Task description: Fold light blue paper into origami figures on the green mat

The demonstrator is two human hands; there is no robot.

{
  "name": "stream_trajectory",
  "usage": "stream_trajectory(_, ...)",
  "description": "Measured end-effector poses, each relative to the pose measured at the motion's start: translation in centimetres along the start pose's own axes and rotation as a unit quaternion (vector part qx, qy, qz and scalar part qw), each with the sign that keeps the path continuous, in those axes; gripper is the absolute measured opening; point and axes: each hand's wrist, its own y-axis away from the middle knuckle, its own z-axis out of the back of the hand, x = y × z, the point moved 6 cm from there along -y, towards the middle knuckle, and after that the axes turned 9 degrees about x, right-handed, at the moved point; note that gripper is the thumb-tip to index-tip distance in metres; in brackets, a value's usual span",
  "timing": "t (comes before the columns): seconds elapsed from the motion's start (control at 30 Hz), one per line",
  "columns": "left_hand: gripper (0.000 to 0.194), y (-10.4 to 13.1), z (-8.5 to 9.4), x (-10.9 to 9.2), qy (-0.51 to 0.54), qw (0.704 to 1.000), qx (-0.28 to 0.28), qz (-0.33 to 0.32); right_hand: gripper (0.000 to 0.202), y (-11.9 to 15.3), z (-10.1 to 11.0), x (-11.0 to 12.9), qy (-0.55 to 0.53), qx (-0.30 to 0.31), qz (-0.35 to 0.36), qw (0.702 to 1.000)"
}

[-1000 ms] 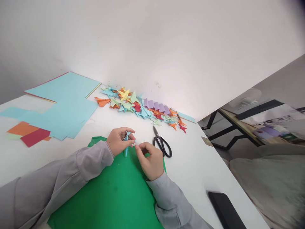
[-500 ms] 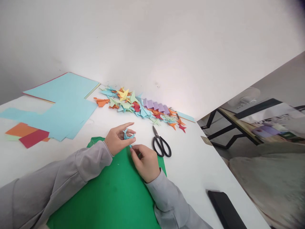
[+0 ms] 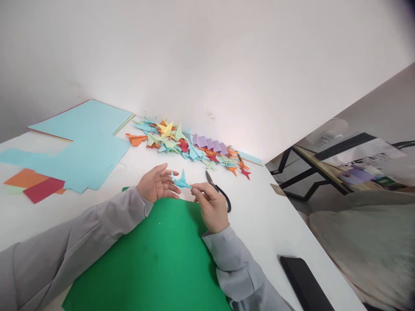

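Observation:
Between my hands is a small light-blue folded paper plane (image 3: 182, 181) with raised wings. My right hand (image 3: 212, 206) pinches one end of it between thumb and fingers. Just left of it, my left hand (image 3: 158, 185) is open, its fingers spread, palm toward the plane; whether a fingertip touches the paper I cannot tell. Both hands are over the far edge of a green sheet (image 3: 152, 255). Black-handled scissors (image 3: 223, 195) lie on the table behind my right hand, which partly covers them.
A heap of coloured folded paper pieces (image 3: 181, 144) lies along the wall. Blue sheets (image 3: 84, 160) and orange and red paper pieces (image 3: 43, 190) are at the left. On the right stands a black flat object (image 3: 304, 283) near the edge of the white table (image 3: 256, 216).
The blue plane has come out of my left hand, which has opened. My right hand has moved up and right with the plane pinched, now covering part of the scissors.

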Motion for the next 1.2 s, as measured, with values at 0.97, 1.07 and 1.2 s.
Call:
stream_trajectory(0.97, 0.061, 0.5, -1.8, 1.8, -0.208, 0.97, 0.124, -0.01, 0.015, -0.1, -1.1, -0.6, -0.103, 0.023, -0.037, 0.994)
stream_trajectory(1.07, 0.063, 0.5, -1.9, 1.8, -0.195, 0.974, 0.106, -0.035, 0.017, 0.0, -0.8, -1.0, -0.102, -0.011, -0.052, 0.993)
stream_trajectory(1.2, 0.037, 0.3, -1.5, 1.9, -0.204, 0.974, 0.089, -0.032, 0.011, 0.1, -0.4, -0.5, -0.092, -0.02, -0.044, 0.995)
